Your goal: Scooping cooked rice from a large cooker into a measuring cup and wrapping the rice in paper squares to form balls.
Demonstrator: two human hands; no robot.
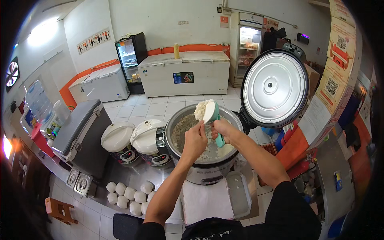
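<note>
A large rice cooker (pixel 207 171) stands before me with its lid (pixel 271 87) raised at the right. White rice (pixel 222 150) lies in its pot, mostly at the near right. Above the pot, my right hand (pixel 223 130) grips the handle of a teal scoop (pixel 213 112) heaped with rice. My left hand (pixel 196 138) is closed near the scoop's rim, its fingertips at a small white piece, perhaps a flat scraper; its exact shape is unclear. Wrapped white balls (pixel 130 193) sit on the steel table to the left. Pale paper sheets (pixel 207 201) lie over a plastic tray (pixel 240 195) below the cooker.
Two smaller rice cookers with white lids (pixel 118 136) stand left of the pot, beside a grey cooler box (pixel 87 132). Lidded steel containers (pixel 83 183) are at the table's left edge. A poster-covered pillar (pixel 333 78) rises at right. A chest freezer (pixel 183 75) stands beyond.
</note>
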